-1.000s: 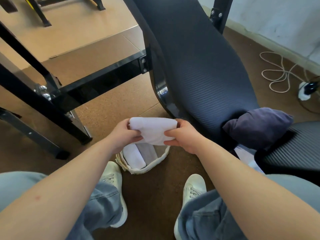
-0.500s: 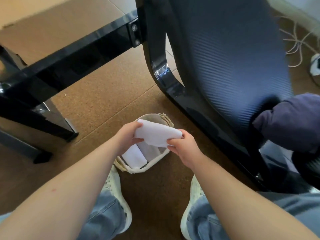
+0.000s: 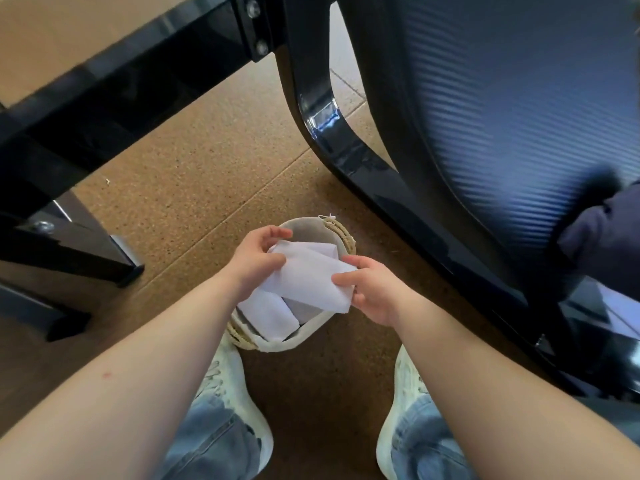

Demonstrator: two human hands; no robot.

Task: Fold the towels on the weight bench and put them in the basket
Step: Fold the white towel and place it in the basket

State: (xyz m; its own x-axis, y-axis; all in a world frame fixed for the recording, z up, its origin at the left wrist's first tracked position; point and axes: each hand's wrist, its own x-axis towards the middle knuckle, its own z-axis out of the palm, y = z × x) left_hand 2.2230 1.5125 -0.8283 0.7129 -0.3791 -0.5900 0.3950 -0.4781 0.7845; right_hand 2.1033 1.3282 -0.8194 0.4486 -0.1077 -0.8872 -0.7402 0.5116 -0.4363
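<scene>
Left hand (image 3: 258, 261) and right hand (image 3: 367, 289) pinch white towel (image 3: 304, 282) over basket (image 3: 341, 234) containing folded towel (image 3: 273, 317).

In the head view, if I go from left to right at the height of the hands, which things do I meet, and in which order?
Black frame foot → left hand → folded white towel → right hand → dark towel on the bench.

Brown speckled cork-like flooring (image 3: 194, 188) covers the ground, its panel seams running diagonally; a paler tan section (image 3: 69, 36) lies at upper left. A black metal beam (image 3: 121, 98) crosses over it to a two-bolt bracket (image 3: 256, 26) beside the weight bench (image 3: 502, 116), whose ribbed dark pad and glossy curved support catch light.
</scene>
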